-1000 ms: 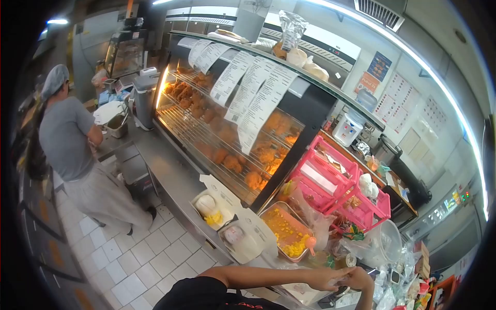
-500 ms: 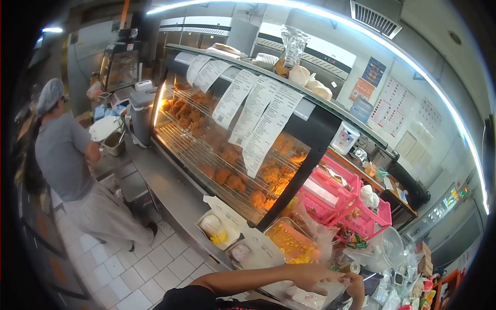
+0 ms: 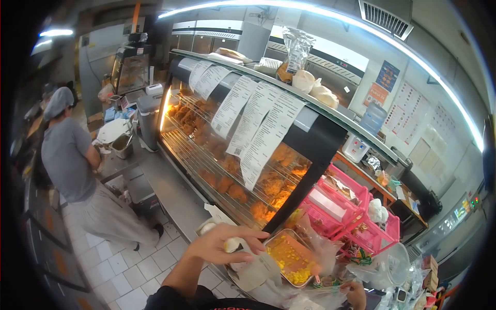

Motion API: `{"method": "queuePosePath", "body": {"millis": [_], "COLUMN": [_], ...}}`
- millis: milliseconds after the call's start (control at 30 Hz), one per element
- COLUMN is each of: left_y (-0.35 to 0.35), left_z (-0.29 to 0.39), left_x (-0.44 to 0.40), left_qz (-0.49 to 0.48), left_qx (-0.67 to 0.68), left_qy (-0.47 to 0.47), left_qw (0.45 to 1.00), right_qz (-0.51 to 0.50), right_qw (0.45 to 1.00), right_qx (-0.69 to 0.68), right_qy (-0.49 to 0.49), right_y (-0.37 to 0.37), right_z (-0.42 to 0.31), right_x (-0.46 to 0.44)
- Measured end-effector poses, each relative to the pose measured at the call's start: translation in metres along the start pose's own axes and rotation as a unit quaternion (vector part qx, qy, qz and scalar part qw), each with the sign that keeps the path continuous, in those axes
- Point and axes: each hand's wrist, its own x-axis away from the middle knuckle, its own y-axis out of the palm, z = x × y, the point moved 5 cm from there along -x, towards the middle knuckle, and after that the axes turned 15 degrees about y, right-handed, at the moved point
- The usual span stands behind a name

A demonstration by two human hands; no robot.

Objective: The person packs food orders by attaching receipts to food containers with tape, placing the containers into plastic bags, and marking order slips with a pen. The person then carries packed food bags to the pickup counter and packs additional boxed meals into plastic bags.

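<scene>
My left hand (image 3: 225,244) is raised over the open paper takeaway boxes, its fingers stretched out and apart, holding nothing. It covers much of a box (image 3: 213,211) with a white rounded food in it; a second box (image 3: 256,271) lies partly beneath the hand. Low at the right, my right hand (image 3: 355,294) has its fingers curled at the edge of a clear plastic bag (image 3: 323,298), which appears pinched in them. Between the hands and farther back sits a metal tray (image 3: 292,257) of yellow corn pieces, with a utensil's orange-pink end at its right side.
A lit glass warmer (image 3: 232,160) of fried chicken stands ahead, with paper receipts (image 3: 268,132) hanging over its front. Pink baskets (image 3: 336,199) and a clear tub (image 3: 390,263) are at right. A co-worker (image 3: 72,150) in a hair net stands at left, beside the steel counter (image 3: 173,194).
My left hand has moved left and up, away from my right hand, to above the takeaway boxes, and its fingers have spread. My right hand stays low by the plastic bag. The view has shifted slightly.
</scene>
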Motion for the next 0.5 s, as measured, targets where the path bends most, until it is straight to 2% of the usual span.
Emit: {"method": "queuePosePath", "body": {"millis": [67,100,133,200,267,300,400,433,467,500], "left_y": [-0.038,-0.056,-0.075,-0.116,-0.154,-0.163,-0.207,-0.226,-0.243,-0.259], "left_z": [0.034,0.057,0.078,0.121,0.167,0.174,0.209,0.217,0.222,0.223], "left_x": [-0.007,-0.011,-0.013,0.002,0.009,0.011,0.004,0.004,0.004,0.005], "left_qz": [0.064,0.087,0.11,0.132,0.006,0.157,0.03,0.03,0.033,0.035], "left_qx": [-0.042,-0.044,-0.043,-0.144,-0.141,-0.102,-0.292,-0.312,-0.333,-0.353], "left_qy": [0.078,0.168,0.256,0.443,0.532,0.627,0.665,0.676,0.687,0.696], "left_qw": [0.994,0.981,0.959,0.875,0.835,0.756,0.687,0.666,0.645,0.624], "right_qz": [0.002,0.004,0.057,0.102,0.179,0.234,0.365,0.403,0.412,0.415], "right_qw": [0.997,0.994,0.994,0.988,0.979,0.969,0.924,0.905,0.9,0.899], "right_qx": [0.038,0.057,0.089,0.093,0.054,0.016,-0.006,0.0,0.062,0.043], "right_qy": [0.061,0.093,0.04,0.069,0.081,0.076,0.117,0.135,0.126,0.137], "right_y": [-0.01,-0.009,-0.005,-0.003,0.012,0.022,0.055,0.064,0.073,0.08], "right_z": [-0.027,-0.038,-0.03,-0.036,-0.033,-0.028,-0.021,-0.024,-0.041,-0.05], "right_x": [0.014,0.018,0.012,0.021,0.027,0.031,0.052,0.057,0.063,0.065]}}
